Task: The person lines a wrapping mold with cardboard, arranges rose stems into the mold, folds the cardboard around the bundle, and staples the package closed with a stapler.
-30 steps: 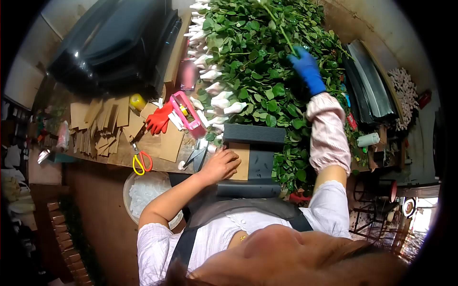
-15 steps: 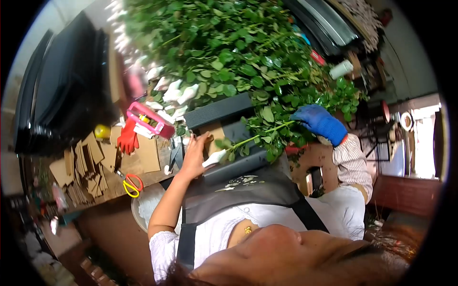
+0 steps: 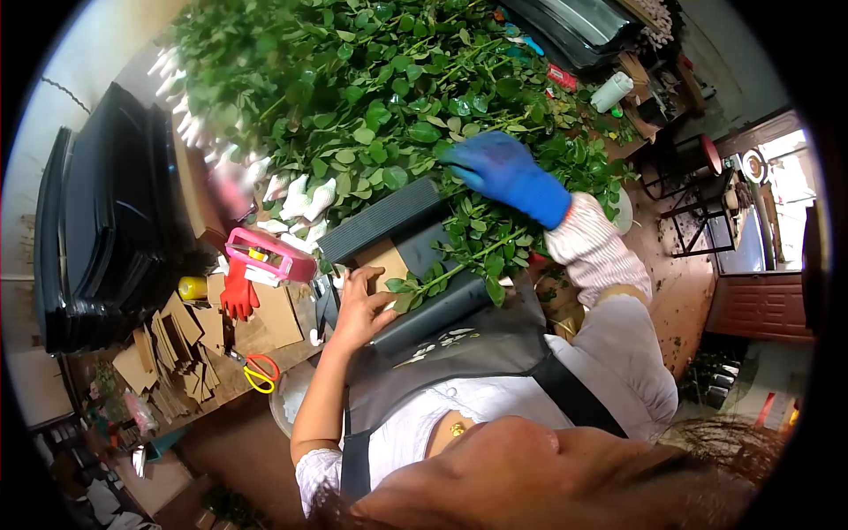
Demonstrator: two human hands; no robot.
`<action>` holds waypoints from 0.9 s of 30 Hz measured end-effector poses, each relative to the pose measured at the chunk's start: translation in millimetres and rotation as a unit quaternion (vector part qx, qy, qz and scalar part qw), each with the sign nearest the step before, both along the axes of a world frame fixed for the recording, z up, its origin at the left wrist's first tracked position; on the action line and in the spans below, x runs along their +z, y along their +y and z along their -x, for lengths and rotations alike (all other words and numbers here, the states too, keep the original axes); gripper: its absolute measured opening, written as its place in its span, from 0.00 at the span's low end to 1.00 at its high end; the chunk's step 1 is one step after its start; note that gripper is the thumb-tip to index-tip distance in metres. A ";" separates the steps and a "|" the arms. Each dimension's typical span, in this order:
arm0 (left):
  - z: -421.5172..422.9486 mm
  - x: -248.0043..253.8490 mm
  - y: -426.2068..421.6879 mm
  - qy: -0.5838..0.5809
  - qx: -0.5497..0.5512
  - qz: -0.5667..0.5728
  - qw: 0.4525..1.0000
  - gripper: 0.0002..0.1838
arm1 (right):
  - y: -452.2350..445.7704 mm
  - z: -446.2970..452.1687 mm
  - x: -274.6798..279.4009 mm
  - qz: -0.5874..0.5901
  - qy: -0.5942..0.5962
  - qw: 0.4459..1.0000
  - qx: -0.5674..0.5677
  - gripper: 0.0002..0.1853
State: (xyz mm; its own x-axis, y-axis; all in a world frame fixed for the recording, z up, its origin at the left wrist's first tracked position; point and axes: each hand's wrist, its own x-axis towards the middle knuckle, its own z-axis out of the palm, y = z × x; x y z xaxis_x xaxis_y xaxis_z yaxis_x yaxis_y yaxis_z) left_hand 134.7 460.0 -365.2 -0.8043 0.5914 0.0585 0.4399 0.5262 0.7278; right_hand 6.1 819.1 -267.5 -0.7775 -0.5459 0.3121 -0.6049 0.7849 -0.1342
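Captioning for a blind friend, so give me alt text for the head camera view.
A blue-gloved right hand is over leafy stems, while the bare left hand is at a cardboard sheet; scissors and a red glove lie farther left.

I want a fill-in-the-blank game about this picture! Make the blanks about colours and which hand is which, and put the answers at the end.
1. The glove worn on the right hand is coloured ____.
2. The bare hand is the person's own ____ hand.
3. The scissors have one orange-red handle loop and one ____ loop.
4. The loose glove lying by the flat cardboard is coloured ____.

Missing words: blue; left; yellow; red.
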 end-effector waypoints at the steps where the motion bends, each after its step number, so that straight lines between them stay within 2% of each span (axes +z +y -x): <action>1: 0.1 1.5 0.3 -0.002 -0.002 0.005 1.000 0.15 | -13.0 19.6 -14.3 0.016 0.044 0.998 0.045 0.17; 3: 1.0 4.2 0.9 0.002 -0.008 0.017 1.000 0.15 | -41.6 50.1 -35.4 -0.067 0.173 0.980 0.069 0.12; 5: -0.3 4.3 1.4 0.008 -0.004 0.020 1.000 0.15 | -63.3 88.0 -60.6 -0.175 -0.035 0.984 0.001 0.14; 6: 0.0 1.8 0.4 0.011 -0.006 0.019 1.000 0.15 | -68.2 104.7 -74.8 -0.224 -0.138 0.964 -0.037 0.15; 9: 1.1 0.3 -0.7 0.006 -0.010 0.015 1.000 0.17 | -72.0 149.1 -127.7 -0.145 -0.179 0.963 -0.139 0.14; 10: 1.0 0.8 -0.4 0.002 -0.007 0.017 1.000 0.17 | -78.5 162.2 -131.7 -0.179 -0.210 0.953 -0.123 0.13; 11: 0.9 0.9 -0.7 0.001 -0.008 0.017 1.000 0.17 | -77.9 161.7 -140.6 -0.172 -0.175 0.961 -0.126 0.11; 13: 1.2 3.4 0.5 -0.003 -0.007 0.020 1.000 0.18 | -71.3 152.8 -125.9 -0.162 -0.235 0.954 -0.089 0.11; 14: 2.4 4.5 0.4 0.004 -0.008 0.020 1.000 0.18 | -60.9 138.1 -131.2 -0.129 -0.170 0.976 -0.041 0.10; 15: 2.6 5.4 1.1 0.010 -0.007 0.018 1.000 0.18 | -57.8 116.1 -117.4 -0.171 -0.220 0.959 -0.046 0.11; 18: 1.0 7.7 0.9 0.010 -0.007 0.012 1.000 0.19 | -30.3 98.8 -182.0 -0.176 -0.232 0.953 -0.079 0.17; 20: 1.5 5.3 1.9 0.015 -0.002 0.006 1.000 0.19 | -20.6 109.5 -202.4 -0.151 -0.243 0.956 -0.071 0.22; 21: 0.1 5.9 0.6 0.016 -0.004 0.010 1.000 0.19 | -22.9 108.4 -187.4 -0.159 -0.243 0.956 -0.042 0.24; 23: 1.6 8.0 1.1 0.023 -0.008 0.015 1.000 0.19 | -30.2 104.0 -100.4 -0.176 -0.238 0.955 0.015 0.27; 24: 1.4 8.1 1.4 0.019 -0.007 0.011 1.000 0.18 | -46.0 104.2 -49.8 -0.219 -0.279 0.935 0.013 0.29; 26: 1.5 8.0 1.7 0.016 -0.005 0.011 1.000 0.18 | -58.2 106.4 1.6 -0.164 -0.260 0.952 -0.001 0.25; 27: 2.2 8.1 1.7 0.015 -0.006 0.010 1.000 0.18 | -66.1 110.5 16.4 -0.087 -0.243 0.966 -0.010 0.23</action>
